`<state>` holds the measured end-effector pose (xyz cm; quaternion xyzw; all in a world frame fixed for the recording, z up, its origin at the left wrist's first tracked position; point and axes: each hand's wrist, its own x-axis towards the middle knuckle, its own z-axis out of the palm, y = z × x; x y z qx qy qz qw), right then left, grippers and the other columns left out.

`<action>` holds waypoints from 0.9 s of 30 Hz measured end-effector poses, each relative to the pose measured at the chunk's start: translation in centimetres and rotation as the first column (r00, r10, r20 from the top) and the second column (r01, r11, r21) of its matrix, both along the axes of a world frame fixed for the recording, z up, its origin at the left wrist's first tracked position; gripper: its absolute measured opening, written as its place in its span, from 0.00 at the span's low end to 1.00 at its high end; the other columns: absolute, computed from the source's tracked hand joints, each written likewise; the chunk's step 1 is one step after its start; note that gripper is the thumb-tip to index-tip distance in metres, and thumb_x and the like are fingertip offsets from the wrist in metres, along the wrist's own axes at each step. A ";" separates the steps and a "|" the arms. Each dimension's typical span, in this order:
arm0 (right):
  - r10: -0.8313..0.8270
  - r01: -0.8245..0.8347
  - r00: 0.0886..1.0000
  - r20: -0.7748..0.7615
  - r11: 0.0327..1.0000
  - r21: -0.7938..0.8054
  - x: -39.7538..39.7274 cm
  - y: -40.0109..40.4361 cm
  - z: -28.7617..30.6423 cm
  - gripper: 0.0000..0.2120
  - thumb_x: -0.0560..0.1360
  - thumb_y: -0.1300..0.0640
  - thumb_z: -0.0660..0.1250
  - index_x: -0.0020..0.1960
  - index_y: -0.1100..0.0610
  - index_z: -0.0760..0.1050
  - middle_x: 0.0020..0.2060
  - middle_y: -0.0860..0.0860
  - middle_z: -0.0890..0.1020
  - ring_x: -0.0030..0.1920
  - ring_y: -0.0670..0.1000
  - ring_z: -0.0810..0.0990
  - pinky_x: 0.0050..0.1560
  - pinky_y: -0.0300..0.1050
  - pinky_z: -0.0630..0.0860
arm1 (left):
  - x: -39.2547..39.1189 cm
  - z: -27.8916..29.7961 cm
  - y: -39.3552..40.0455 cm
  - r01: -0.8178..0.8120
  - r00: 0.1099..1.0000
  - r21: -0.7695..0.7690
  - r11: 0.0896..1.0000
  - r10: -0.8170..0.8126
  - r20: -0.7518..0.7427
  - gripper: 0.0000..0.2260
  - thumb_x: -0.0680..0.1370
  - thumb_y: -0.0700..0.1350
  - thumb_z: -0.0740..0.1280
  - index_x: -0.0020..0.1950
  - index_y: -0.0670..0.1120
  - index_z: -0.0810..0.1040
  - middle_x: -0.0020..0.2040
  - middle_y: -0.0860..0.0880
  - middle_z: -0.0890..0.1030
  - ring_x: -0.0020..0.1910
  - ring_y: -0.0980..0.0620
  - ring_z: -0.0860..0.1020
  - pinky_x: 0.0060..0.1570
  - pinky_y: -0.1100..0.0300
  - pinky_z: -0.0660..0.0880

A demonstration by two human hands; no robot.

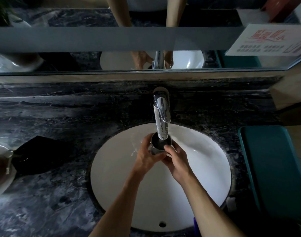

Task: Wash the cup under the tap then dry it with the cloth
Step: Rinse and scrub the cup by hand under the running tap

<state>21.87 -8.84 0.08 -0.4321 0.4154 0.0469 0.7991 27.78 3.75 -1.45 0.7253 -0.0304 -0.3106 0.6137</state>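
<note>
Head view. You hold the cup [160, 144], a small cylinder of shiny metal, upright over the sink [112, 168] and directly below the spout of the tap [161, 117]. Your left hand [148, 155] grasps the cup's left side, fingers curled around its wall. Your right hand [176, 160] grips it from the right and below, with the thumb laid over the near rim. The spout covers the far part of the cup's mouth, so its inside is only partly seen. Water spills off the cup and splashes to the left and right of it; the stream itself is hidden behind the spout.

The sink is a smooth white oval bowl set under the counter [60, 120], with an overflow hole [162, 224] at the near wall. The counter is dark polished stone with pale veining, wet-looking in patches. The tap is bright chrome, a tall curved body with a single lever on top.

The cloth [35, 156], black and crumpled, lies on the counter well to the left of the sink, apart from both hands. Just beside it at the left edge stands a glass vessel [1, 161], blurred. A teal box [274, 168] with rounded corners sits to the right of the sink. A mirror [78, 62] runs along the back wall, with a printed card [272, 41] at its right end.
</note>
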 end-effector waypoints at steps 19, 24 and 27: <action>0.176 -0.212 0.964 -0.199 0.962 -0.174 -0.2 -0.1 0.3 0.14 0.85 0.42 0.57 0.61 0.45 0.77 0.61 0.51 0.83 0.58 0.56 0.85 0.61 0.57 0.80 | 0.6 0.4 -1.8 -0.183 0.958 0.007 0.983 0.180 -0.224 0.20 0.70 0.54 0.78 0.57 0.47 0.81 0.51 0.47 0.86 0.47 0.54 0.84 0.48 0.60 0.81; 0.175 -0.185 0.983 -0.061 0.943 -0.277 0.5 0.5 1.0 0.14 0.85 0.48 0.60 0.68 0.47 0.76 0.60 0.48 0.85 0.59 0.49 0.85 0.53 0.54 0.85 | 0.1 0.7 -3.9 -0.283 0.868 -0.003 0.959 0.255 -0.427 0.15 0.82 0.59 0.67 0.50 0.49 0.85 0.52 0.41 0.88 0.57 0.40 0.86 0.59 0.38 0.82; 0.168 -0.192 0.981 -0.101 0.931 -0.311 1.0 0.7 1.5 0.13 0.81 0.46 0.66 0.64 0.47 0.77 0.58 0.52 0.85 0.57 0.52 0.86 0.52 0.58 0.86 | 0.5 0.5 -4.1 -0.297 0.823 0.017 0.955 0.265 -0.503 0.19 0.82 0.59 0.67 0.55 0.43 0.85 0.53 0.39 0.88 0.56 0.38 0.86 0.55 0.42 0.84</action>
